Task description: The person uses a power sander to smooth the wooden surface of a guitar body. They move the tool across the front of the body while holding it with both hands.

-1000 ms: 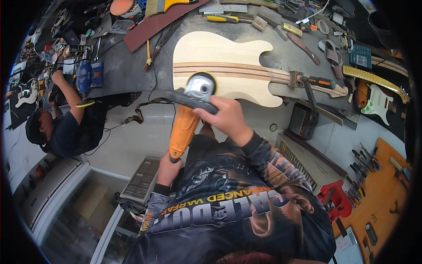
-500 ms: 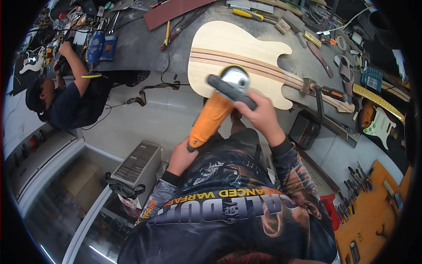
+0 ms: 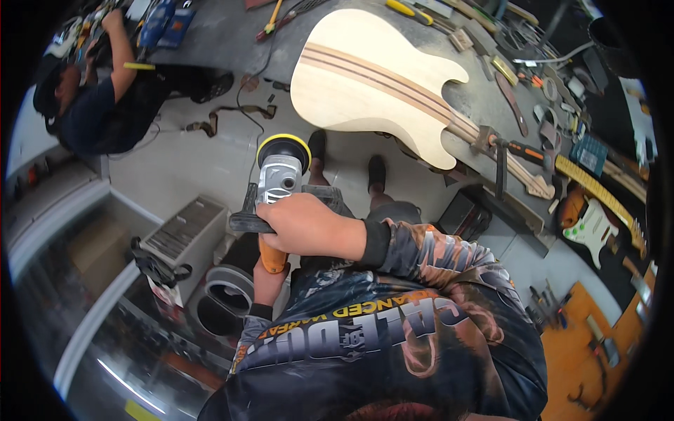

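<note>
A rotary sander (image 3: 281, 175) with an orange body, grey metal head and yellow-edged round pad is held in front of my body, off the bench's edge, pad end pointing away. My right hand (image 3: 309, 223) is wrapped round it just behind the head, by the black side handle. Lower down, my left hand (image 3: 268, 281) is at the rear of the orange body; its fingers are mostly hidden. Beyond the sander, a pale wooden guitar body (image 3: 372, 84) with dark centre stripes lies on the bench. An orange-handled clamp (image 3: 521, 150) sits across its neck.
Tools and sanding pieces crowd the far right of the grey bench (image 3: 281, 52). A finished guitar (image 3: 590, 224) stands at the right. On the left, another person (image 3: 98, 119) works at the bench. A grey case (image 3: 186, 231) and a round bin (image 3: 228, 295) stand beside me. A cord trails over the floor.
The sander has moved left and toward me, away from the guitar body, and its pad end has swung leftward. My right arm now crosses in front of my body. The view has shifted.
</note>
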A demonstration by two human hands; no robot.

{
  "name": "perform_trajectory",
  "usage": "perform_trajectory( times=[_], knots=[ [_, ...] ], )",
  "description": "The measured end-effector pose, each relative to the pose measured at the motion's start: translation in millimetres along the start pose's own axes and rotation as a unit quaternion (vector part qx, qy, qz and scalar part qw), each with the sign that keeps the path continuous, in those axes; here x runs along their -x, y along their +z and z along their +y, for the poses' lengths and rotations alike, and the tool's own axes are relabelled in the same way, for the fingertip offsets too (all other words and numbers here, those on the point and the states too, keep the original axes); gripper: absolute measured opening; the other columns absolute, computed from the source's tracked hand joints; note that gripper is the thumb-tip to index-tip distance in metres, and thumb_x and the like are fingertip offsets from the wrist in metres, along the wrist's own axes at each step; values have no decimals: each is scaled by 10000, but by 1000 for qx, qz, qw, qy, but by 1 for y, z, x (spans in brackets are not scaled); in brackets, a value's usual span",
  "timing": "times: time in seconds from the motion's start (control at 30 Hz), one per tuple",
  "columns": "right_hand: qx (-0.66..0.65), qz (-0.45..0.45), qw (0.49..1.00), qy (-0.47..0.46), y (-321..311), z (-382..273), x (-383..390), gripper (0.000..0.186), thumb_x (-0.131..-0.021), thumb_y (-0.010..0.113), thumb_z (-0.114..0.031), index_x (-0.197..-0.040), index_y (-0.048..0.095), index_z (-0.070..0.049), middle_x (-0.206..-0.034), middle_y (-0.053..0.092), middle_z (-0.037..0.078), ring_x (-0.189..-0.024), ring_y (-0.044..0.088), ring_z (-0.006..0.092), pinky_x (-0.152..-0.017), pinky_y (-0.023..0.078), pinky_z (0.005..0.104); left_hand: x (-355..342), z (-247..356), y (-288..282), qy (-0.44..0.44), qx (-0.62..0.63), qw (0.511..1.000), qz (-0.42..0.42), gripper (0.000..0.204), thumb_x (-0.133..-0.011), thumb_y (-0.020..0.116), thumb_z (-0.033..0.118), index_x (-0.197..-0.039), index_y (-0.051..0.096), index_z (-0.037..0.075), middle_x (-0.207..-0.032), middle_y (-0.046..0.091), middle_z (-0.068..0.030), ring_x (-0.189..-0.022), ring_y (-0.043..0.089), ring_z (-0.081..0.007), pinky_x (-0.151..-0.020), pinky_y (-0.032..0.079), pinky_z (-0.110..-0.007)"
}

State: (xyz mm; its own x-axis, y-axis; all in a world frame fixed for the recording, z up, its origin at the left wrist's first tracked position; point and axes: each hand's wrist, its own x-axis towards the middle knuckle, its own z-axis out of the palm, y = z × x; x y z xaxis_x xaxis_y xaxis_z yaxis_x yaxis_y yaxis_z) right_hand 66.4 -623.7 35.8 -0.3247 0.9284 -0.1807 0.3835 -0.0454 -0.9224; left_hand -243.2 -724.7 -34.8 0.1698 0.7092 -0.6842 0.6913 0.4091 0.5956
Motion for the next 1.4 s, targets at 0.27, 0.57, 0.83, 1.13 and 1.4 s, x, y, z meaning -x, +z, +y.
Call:
perform_trajectory(
  times=[0.27,0.57,0.83,1.13,1.4],
  knots=[
    [77,0,997,16,-11,29,46,390,-1000,793,-438,-986,730,-53,-736,744,171,-693,758,420,-634,608,520,20,-12,117,5,52,995,86,447,-948,796,12,-1373,661,-16,-1227,798,-138,-1106,782,-238,-958,607,-394],
    [152,32,988,-22,-25,47,42,591,-1023,740,-627,-886,758,-52,-664,719,139,-631,759,376,-596,620,474,-8,-8,158,16,138,984,111,539,-897,803,-32,-1407,632,6,-1256,771,-110,-1132,761,-243,-989,594,-391],
    [179,43,983,-19,-29,61,45,630,-1017,720,-676,-887,765,-62,-657,712,136,-634,760,367,-594,617,461,-20,-10,174,10,141,983,120,516,-898,819,1,-1380,636,-2,-1233,775,-121,-1118,765,-253,-985,595,-394],
    [201,63,978,-8,-46,73,58,635,-1017,726,-699,-880,742,-79,-679,724,137,-628,747,379,-580,596,468,-31,-5,189,22,140,984,106,456,-894,843,19,-1300,638,-7,-1174,779,-141,-1070,772,-267,-952,598,-409],
    [206,86,974,17,-61,78,73,638,-1009,733,-706,-869,736,-83,-649,693,141,-620,733,388,-577,587,473,-37,7,189,38,109,990,86,410,-876,848,24,-1223,633,-10,-1085,788,-175,-1007,792,-324,-899,607,-427]
  ],
)
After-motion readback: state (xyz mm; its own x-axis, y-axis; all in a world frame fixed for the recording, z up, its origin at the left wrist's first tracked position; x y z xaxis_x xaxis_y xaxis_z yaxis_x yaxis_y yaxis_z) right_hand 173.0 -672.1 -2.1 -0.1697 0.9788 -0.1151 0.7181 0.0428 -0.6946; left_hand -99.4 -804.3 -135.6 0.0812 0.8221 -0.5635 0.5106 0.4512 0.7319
